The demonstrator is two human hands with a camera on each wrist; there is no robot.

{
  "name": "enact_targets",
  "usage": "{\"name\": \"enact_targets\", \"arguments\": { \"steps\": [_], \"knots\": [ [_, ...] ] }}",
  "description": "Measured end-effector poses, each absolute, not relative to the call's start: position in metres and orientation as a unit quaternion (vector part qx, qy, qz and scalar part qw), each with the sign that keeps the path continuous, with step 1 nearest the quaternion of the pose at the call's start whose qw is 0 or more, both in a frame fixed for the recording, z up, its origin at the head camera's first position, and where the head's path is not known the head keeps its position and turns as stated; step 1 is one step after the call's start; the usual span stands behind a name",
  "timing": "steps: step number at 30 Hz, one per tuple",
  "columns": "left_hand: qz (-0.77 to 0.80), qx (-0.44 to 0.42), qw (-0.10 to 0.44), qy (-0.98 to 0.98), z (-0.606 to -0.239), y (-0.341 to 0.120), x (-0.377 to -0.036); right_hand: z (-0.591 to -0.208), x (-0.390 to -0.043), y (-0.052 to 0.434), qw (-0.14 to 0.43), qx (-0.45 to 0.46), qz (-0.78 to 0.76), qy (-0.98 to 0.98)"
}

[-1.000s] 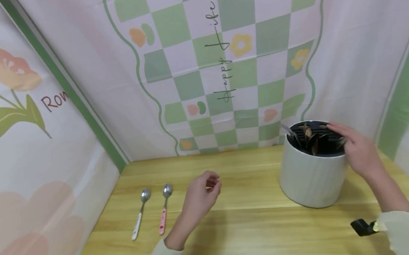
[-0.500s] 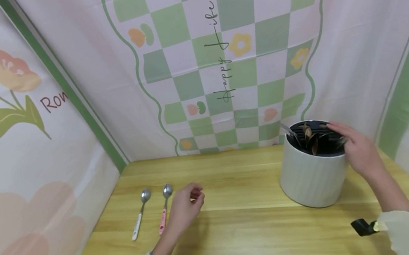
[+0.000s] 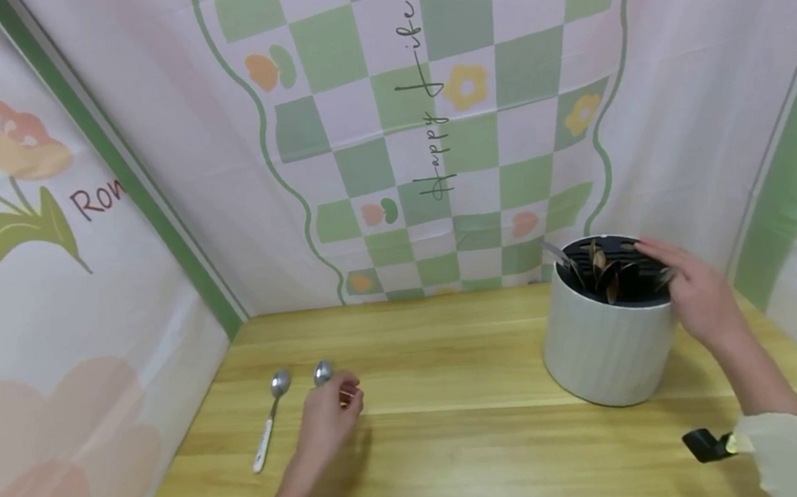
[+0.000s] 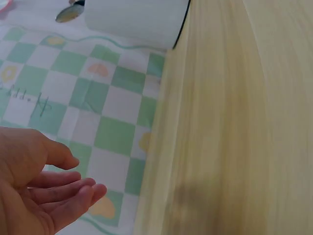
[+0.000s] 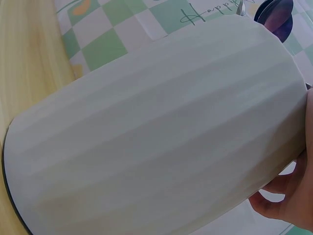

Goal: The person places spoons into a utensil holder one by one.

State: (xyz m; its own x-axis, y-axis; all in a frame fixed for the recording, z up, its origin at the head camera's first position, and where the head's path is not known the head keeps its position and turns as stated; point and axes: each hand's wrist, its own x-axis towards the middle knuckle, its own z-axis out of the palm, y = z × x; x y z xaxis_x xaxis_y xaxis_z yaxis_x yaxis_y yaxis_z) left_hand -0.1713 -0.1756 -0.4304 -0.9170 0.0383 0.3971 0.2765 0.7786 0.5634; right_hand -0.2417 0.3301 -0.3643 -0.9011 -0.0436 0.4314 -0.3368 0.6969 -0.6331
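Note:
My left hand [image 3: 325,418] hovers low above the table with its fingers loosely curled and nothing in them. Under it lies a spoon [image 3: 322,372]; only the metal bowl shows, its handle hidden by the hand. To the left, a spoon with a white patterned handle [image 3: 263,443] lies on the table, bowl pointing away. At the right, my right hand [image 3: 703,301] holds the cream ribbed utensil holder [image 3: 609,352] at its rim and side. In the right wrist view, fingertips [image 5: 264,205] bend against the far side of the holder. Several spoons [image 3: 607,271] stand in its black slotted top.
The wooden table [image 3: 464,452] reaches back to a green checked curtain [image 3: 417,149]. More printed fabric hangs at the left [image 3: 34,319] and right sides. A metal handle [image 3: 554,251] sticks out over the holder's left rim.
My left hand has moved left and a little nearer the body, until it covers the pink handle of the right-hand spoon. The right hand and the utensil holder have stayed in place.

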Motion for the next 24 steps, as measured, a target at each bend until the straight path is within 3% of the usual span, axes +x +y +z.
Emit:
{"name": "enact_targets", "arguments": {
  "steps": [7, 12, 19, 24],
  "knots": [
    [-0.219, -0.035, 0.183, -0.958, -0.441, -0.202, -0.177, -0.363, -0.241, 0.329, 0.202, 0.105, 0.376, -0.898],
    [-0.174, 0.004, 0.145, -0.974, -0.448, -0.217, -0.177, -0.364, -0.241, 0.329, 0.203, 0.104, 0.374, -0.899],
    [-0.199, 0.045, 0.048, -0.978, -0.457, -0.226, -0.176, -0.365, -0.242, 0.328, 0.207, 0.105, 0.370, -0.900],
    [-0.219, 0.044, 0.034, -0.974, -0.459, -0.228, -0.178, -0.365, -0.242, 0.329, 0.206, 0.102, 0.369, -0.901]
  ]
}}
